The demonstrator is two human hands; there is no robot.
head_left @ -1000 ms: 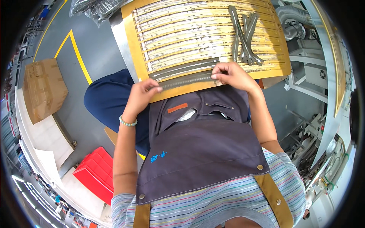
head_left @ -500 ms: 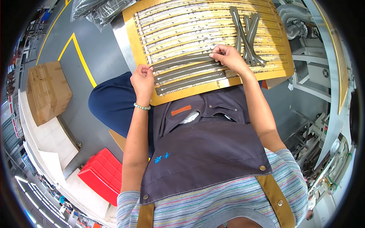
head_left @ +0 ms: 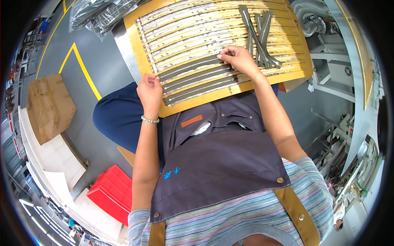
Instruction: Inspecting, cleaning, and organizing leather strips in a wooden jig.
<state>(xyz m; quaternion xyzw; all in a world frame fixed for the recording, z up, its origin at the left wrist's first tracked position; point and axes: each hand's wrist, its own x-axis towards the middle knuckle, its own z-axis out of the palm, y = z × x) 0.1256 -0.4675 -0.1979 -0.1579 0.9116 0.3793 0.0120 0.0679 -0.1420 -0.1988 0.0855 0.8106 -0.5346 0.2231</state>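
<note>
Strip [head_left: 189, 67] now straighter, slanting up rightward, left fingers [head_left: 151, 79] and right fingers [head_left: 228, 54] pinching ends

**Dark purple-grey cloth apron [head_left: 221, 160] over a short-sleeved shirt with thin multicoloured stripes [head_left: 230, 205]**

Apron: broad bib, pale line of stitching along its top edge. Round brass-toned metal studs [head_left: 280, 180] at both upper corners, where flat mustard-brown straps [head_left: 292, 205] meet it. Round silver-toned metal snap [head_left: 301, 217] on the right strap. Bright blue embroidered characters [head_left: 172, 173] on the bib's left side. Lower down, a small orange-brown rectangular patch [head_left: 191, 121], set aslant; to its right, small metal rivets [head_left: 227, 116].

Shirt: pale grey ground; stripes include red, green, yellow, blue. Plain grey rounded neckband [head_left: 266, 231].

Navy-blue cloth trousers [head_left: 121, 117], left leg showing most. On left wrist, bracelet of small round pale beads [head_left: 150, 119], some greenish.
</note>
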